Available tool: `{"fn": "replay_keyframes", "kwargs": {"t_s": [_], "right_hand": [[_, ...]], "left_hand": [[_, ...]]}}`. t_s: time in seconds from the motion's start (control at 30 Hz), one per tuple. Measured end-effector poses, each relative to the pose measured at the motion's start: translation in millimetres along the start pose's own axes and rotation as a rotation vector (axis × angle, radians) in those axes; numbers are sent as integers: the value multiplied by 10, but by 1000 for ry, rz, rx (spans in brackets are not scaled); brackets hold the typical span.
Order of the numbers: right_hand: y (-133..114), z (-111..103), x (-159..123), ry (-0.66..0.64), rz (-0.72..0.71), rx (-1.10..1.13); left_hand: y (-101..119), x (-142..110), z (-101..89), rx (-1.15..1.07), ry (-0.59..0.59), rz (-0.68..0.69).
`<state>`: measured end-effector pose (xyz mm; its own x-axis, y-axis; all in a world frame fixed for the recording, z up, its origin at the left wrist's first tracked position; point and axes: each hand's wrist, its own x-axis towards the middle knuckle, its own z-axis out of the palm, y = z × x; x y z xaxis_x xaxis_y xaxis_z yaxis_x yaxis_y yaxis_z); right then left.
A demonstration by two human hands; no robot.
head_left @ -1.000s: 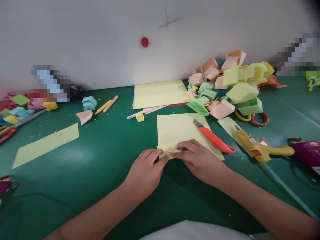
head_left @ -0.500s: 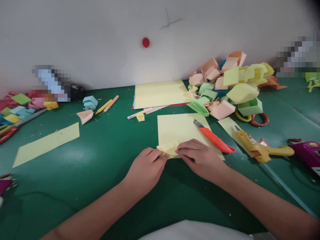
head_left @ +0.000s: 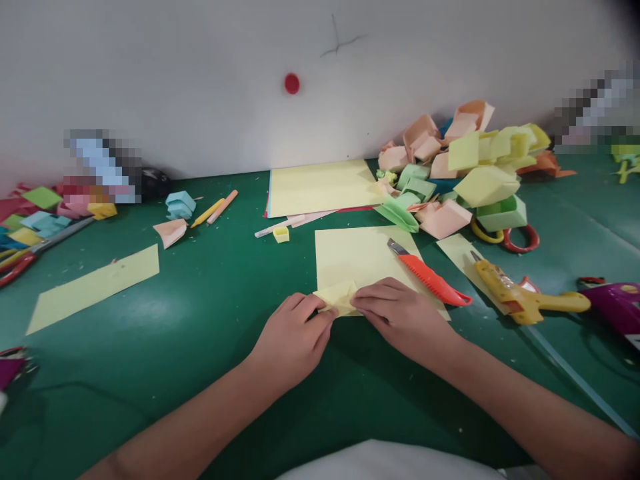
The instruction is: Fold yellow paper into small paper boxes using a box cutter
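A small folded piece of yellow paper [head_left: 339, 293] lies between my two hands, over the near edge of a larger yellow sheet [head_left: 350, 257]. My left hand [head_left: 295, 333] pinches its left end between thumb and fingers. At its right end, my right hand [head_left: 403, 313] is closed with the fingertips pressed on the paper. Some of the folds are hidden by my fingers. An orange utility knife [head_left: 433, 280], blade showing, rests on the larger sheet just beyond my right hand.
Folded paper pieces [head_left: 460, 173] pile up at the back right. A yellow glue gun [head_left: 530, 293] lies right, over a paper strip [head_left: 463, 260]. Stacked sheets [head_left: 323, 187] sit by the wall. Another strip [head_left: 95, 287], pencils [head_left: 215, 210] and scissors [head_left: 30, 260] lie left.
Almost nothing differs. Both hands keep their grip on the folded paper, with only a very slight shift of the left fingers.
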<state>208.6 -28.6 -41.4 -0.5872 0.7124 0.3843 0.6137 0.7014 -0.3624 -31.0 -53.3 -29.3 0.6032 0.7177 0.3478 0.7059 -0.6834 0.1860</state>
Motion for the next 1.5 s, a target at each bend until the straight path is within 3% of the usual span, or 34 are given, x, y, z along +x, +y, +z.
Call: {"fn": "replay_keyframes", "kwargs": {"t_s": [0.33, 0.7, 0.9, 1.07, 1.27, 1.5], "right_hand": [[-2, -8, 10, -4, -45, -24], [-107, -137, 19, -77, 17, -45], [-153, -274, 13, -218, -20, -82], [-176, -297, 10, -254, -34, -138], [-133, -359, -31, -353, -88, -189], [-157, -372, -71, -369, -85, -213]], "left_hand": [[-16, -7, 8, -8, 19, 12], [68, -49, -13, 98, 14, 100], [102, -93, -94, 150, -162, 133], [72, -91, -179, 101, -298, 126], [70, -111, -273, 56, -332, 130], [74, -74, -275, 55, -383, 81]]}}
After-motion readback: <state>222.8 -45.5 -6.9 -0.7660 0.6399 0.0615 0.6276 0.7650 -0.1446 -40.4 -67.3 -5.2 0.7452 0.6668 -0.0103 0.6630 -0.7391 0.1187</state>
